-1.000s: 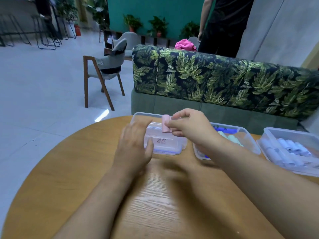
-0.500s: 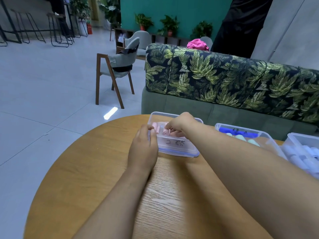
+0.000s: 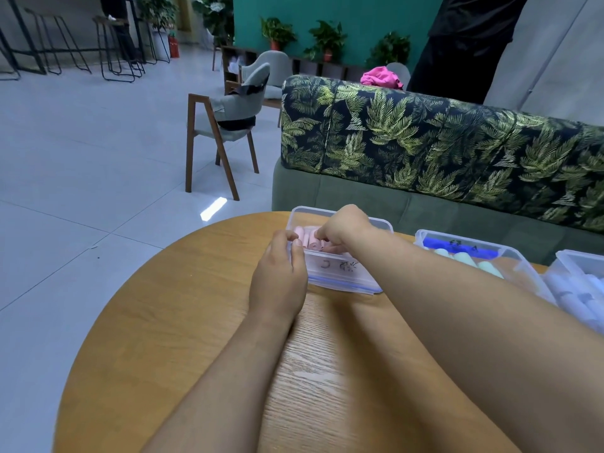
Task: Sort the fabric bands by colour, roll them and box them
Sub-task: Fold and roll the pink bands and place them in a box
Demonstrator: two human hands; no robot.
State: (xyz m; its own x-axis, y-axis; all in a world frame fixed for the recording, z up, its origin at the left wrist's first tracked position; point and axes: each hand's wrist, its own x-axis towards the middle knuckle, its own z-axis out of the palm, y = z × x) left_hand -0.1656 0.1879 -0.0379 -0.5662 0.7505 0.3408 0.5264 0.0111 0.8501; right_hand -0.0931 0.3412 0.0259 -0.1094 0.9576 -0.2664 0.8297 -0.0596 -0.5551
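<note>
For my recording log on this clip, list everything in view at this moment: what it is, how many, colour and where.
Table: one, round, wood.
Clear boxes: three along the table's far edge; left box, middle box, right box.
Pink rolls: several, in the left box.
Mint rolls: a few, middle box, beside blue fabric.
Pale lilac rolls: several, right box.
Sofa: one, leaf print, behind the table.
Chair: one, grey, wooden legs.
Potted plants: three, by the teal wall.
Pink cloth: one, behind the sofa.
Left hand: on the left box's near corner.
Right hand: fingers in the left box, on a pink roll.
</note>
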